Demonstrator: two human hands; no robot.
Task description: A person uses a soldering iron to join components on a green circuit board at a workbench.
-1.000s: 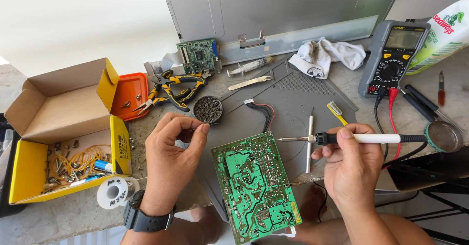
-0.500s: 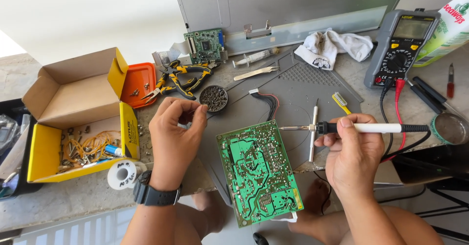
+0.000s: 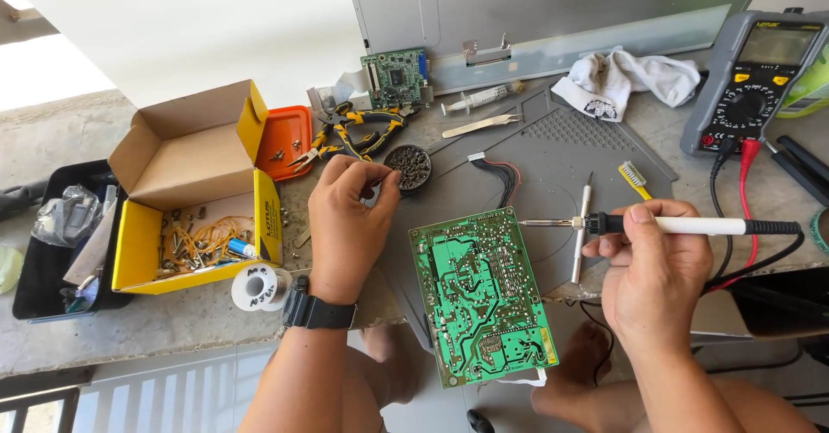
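Right hand [image 3: 652, 269] gripped a white soldering iron [image 3: 682, 224], tip at the green circuit board's [image 3: 479, 295] upper edge; left hand [image 3: 350, 221] pinched shut, contents unclear. Multimeter [image 3: 751, 79], pliers [image 3: 358, 135], yellow box [image 3: 194, 191] lay around.

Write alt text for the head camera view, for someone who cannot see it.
A person's right hand holds a soldering iron, tip at the edge of a green circuit board on a grey mat. The left hand hovers pinched near a round tin; a multimeter and yellow box flank them.
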